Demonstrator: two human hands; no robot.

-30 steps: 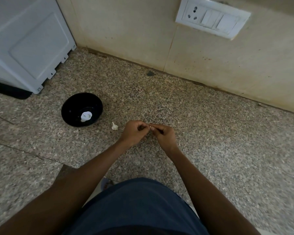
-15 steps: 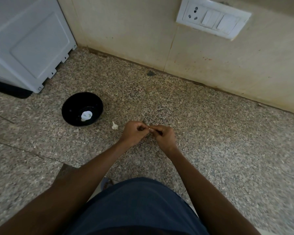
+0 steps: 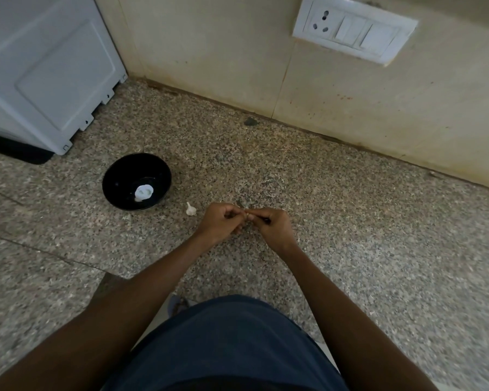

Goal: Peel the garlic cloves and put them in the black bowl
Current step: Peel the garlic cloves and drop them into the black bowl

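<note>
A black bowl [image 3: 116,176] stands on the speckled granite counter, with white peeled garlic [image 3: 144,192] lying in its bottom. One small white garlic clove [image 3: 190,209] lies on the counter just right of the bowl. To the right of that clove, my left hand [image 3: 220,222] and my right hand [image 3: 271,225] meet fingertip to fingertip above the counter. Both have curled fingers and pinch a small garlic clove [image 3: 247,213] between them; it is almost fully hidden by the fingers.
A white appliance [image 3: 40,69] stands at the back left of the granite counter [image 3: 350,221]. A tiled wall with a white switch and socket plate [image 3: 353,29] runs along the back. My dark blue clothing fills the bottom of the view.
Both hands stay together at the same spot, with only slight finger movement on the clove. The bowl and the loose clove have not moved.
</note>
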